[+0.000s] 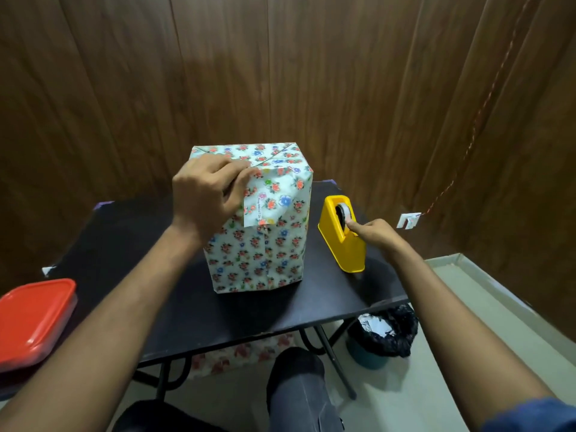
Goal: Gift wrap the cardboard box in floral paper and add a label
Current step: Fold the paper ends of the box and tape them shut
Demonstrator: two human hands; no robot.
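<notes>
On a dark table (pixel 193 310) stands the floral-wrapped box (pixel 261 244). The left hand (pixel 208 194) pinches a loose paper flap (pixel 274 198) at its top; the right hand (pixel 377 233) (fingers curled) touches tape in a yellow dispenser (pixel 339 241) just beside it.

Head camera: looks forward-down, close over table (pixel 187 307), wall beyond.

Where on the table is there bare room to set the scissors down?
Bare patches on the table: left of the box, back from the red lid, and the near edge in front of the box. Crowded on the right, between box and tape dispenser.
</notes>
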